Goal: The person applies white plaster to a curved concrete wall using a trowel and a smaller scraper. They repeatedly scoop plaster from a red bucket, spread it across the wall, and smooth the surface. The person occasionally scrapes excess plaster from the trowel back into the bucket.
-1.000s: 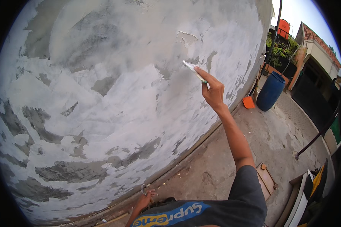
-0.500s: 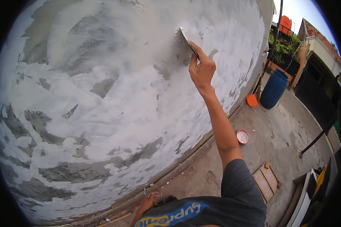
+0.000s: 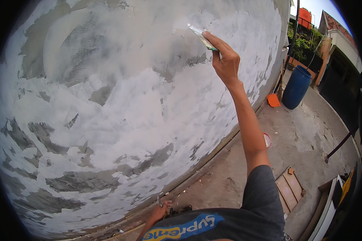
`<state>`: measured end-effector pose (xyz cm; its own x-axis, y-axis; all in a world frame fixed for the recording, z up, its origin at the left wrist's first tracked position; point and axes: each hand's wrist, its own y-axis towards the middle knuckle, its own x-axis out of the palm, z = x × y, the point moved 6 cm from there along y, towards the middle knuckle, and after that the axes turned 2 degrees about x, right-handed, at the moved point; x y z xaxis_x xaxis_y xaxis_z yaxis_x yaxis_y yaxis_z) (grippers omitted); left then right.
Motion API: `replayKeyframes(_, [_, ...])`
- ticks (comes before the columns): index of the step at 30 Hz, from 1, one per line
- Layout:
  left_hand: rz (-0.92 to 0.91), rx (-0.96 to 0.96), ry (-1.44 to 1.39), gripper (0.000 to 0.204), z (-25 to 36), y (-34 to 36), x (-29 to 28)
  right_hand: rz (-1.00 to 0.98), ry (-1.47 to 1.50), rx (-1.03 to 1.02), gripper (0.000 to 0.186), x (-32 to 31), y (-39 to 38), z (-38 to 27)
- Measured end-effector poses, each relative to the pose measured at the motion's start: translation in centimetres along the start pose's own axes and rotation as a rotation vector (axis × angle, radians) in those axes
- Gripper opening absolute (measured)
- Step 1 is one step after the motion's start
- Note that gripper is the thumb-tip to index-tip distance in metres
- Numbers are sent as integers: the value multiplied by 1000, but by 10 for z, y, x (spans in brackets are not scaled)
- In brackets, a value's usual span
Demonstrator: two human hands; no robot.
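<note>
My right hand (image 3: 228,64) is raised to the upper middle of the wall, its fingers closed on a flat putty knife (image 3: 204,38). White paste smears the blade, whose tip is at or close to the wall surface; exact contact is hard to judge. The wall (image 3: 128,104) is grey cement, patchily covered with white filler. Low in the picture, beside my shirt, my left hand (image 3: 161,210) is closed around a small, flat, grey blade-like tool (image 3: 159,201). Most of that tool is hidden by the fingers.
On the concrete floor (image 3: 237,176) a red-rimmed tub (image 3: 267,139) of white paste is partly behind my right forearm. A wooden panel (image 3: 289,190) lies at lower right. Farther off stand an orange dustpan (image 3: 273,100), a blue barrel (image 3: 297,87) and a dark pole (image 3: 342,143).
My right hand has moved right along the wall, and the putty knife has turned from edge-on to show its face. My left hand has shifted slightly. The view has tilted a little.
</note>
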<state>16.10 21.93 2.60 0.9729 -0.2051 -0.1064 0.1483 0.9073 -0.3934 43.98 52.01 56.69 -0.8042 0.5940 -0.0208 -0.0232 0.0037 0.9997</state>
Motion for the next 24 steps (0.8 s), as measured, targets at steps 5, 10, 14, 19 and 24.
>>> replayKeyframes(5, [51, -11, -21, 45, -18, -6, -4, -46, -97, 4, 62, 35, -14, -13])
replayKeyframes(10, [41, -67, -15, 45, -12, -22, -2, -123, -133, 30, 64, 58, -124, -55])
replayKeyframes(14, [-3, -59, 64, 46, -7, -17, -6, -196, 102, 101, 61, 38, -159, -72])
replayKeyframes(19, [-40, -11, 25, 46, -27, -3, -11, 88, 115, 395, 58, 26, -130, -67])
replayKeyframes(24, [-25, -62, 36, 46, -18, -14, -17, 101, 8, 439, 66, 101, -125, -114])
